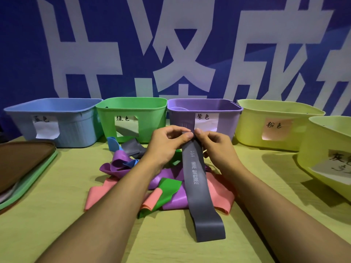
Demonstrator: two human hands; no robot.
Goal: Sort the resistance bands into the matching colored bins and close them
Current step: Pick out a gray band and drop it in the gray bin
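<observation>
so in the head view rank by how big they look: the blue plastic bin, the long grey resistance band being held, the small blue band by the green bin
1. Blue plastic bin, clearly largest.
2. Long grey resistance band, though nearness to the camera enlarges it.
3. Small blue band, partly hidden.

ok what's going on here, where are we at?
A person is sorting resistance bands by colour. Both hands, left hand and right hand, pinch the top end of a grey band that hangs down over the pile of bands on the table. The bin with the grey label sits at the far right. All five bins are open; the lids are stacked at left.
</observation>
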